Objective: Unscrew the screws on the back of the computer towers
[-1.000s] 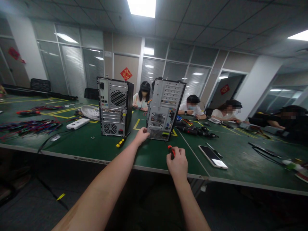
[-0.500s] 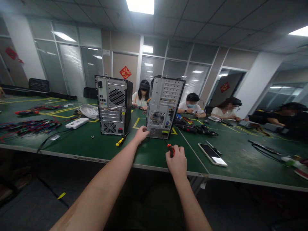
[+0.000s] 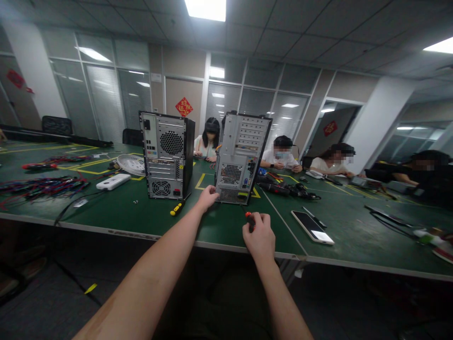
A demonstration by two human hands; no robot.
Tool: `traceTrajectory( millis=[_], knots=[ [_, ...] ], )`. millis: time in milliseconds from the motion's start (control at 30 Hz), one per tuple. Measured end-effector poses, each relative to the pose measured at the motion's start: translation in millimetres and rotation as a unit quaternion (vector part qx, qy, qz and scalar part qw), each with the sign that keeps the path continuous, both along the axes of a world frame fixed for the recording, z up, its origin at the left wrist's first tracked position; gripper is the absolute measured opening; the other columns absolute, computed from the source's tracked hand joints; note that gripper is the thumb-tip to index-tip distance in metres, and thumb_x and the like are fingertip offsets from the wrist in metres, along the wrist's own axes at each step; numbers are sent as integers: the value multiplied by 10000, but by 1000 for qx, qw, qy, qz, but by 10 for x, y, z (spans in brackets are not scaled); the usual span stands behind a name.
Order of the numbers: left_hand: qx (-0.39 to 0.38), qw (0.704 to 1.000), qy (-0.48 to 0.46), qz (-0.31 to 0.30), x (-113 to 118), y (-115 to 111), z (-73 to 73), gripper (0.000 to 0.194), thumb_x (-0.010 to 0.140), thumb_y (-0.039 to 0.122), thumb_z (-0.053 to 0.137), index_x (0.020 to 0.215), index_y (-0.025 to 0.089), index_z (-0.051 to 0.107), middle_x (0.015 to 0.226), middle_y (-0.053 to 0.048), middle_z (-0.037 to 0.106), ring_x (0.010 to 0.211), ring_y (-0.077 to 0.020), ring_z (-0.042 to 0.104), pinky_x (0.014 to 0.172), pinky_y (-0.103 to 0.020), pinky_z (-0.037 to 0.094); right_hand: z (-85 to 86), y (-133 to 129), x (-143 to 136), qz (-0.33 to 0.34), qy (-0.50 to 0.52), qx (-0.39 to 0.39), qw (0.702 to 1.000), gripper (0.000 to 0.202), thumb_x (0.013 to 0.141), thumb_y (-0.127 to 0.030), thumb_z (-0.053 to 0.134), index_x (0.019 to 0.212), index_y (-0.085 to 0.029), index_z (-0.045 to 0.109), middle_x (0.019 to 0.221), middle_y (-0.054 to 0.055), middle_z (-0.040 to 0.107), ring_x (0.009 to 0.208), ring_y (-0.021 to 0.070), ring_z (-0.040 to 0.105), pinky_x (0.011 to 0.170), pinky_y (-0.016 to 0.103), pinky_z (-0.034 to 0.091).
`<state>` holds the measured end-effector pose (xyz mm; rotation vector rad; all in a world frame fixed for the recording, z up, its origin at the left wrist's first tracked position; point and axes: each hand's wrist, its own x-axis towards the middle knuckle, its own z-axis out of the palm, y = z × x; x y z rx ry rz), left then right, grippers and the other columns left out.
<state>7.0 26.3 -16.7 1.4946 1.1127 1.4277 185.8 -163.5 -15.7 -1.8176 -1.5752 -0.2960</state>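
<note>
A right hand (image 3: 260, 234) grips a red-and-black tool (image 3: 248, 215) just in front of the gray computer tower (image 3: 244, 137), now covering more of the handle, which suggests turning work, as the left hand (image 3: 208, 196), its hold unclear, meets the tower's lower left edge.
</note>
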Motion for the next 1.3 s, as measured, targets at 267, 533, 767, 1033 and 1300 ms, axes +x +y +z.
traceTrajectory(
  millis=[267, 533, 767, 1033, 1300],
  knots=[
    [0, 1000, 1, 4, 5, 5, 1, 142, 679, 110, 644, 770, 189, 571, 699, 33, 553, 691, -145, 511, 685, -271, 388, -12, 6, 11, 20, 24, 1, 999, 138, 885, -184, 594, 1022, -196, 580, 1125, 48, 511, 794, 131, 549, 689, 263, 414],
    [-8, 1000, -3, 4, 3, -37, 31, 145, 688, 95, 644, 772, 189, 572, 705, 35, 550, 692, -144, 510, 686, -271, 392, -27, 15, 22, 23, 30, 17, 999, 120, 904, -195, 579, 1024, -195, 583, 1119, 50, 520, 796, 132, 570, 692, 263, 435],
    [-7, 1000, -11, 0, 6, -27, 27, 153, 687, 87, 643, 776, 189, 573, 716, 30, 571, 708, -147, 535, 701, -269, 408, 21, -14, -16, 14, 43, -15, 999, 115, 933, -220, 579, 1042, -197, 551, 1122, 56, 499, 807, 146, 594, 693, 262, 460],
    [-2, 1000, -8, 3, 7, 13, -6, 142, 685, 99, 642, 769, 188, 570, 699, 34, 547, 692, -142, 517, 683, -270, 392, 21, -1, -26, 3, 42, -12, 999, 98, 942, -215, 589, 1023, -202, 536, 1096, 44, 487, 794, 139, 588, 691, 256, 442],
    [0, 1000, -9, 2, 9, 34, -27, 141, 692, 101, 652, 778, 188, 583, 708, 26, 570, 703, -146, 534, 692, -268, 402, 25, -2, -32, -15, 25, -15, 999, 92, 961, -251, 569, 1034, -199, 551, 1074, 39, 492, 767, 130, 553, 655, 250, 392]
  ],
)
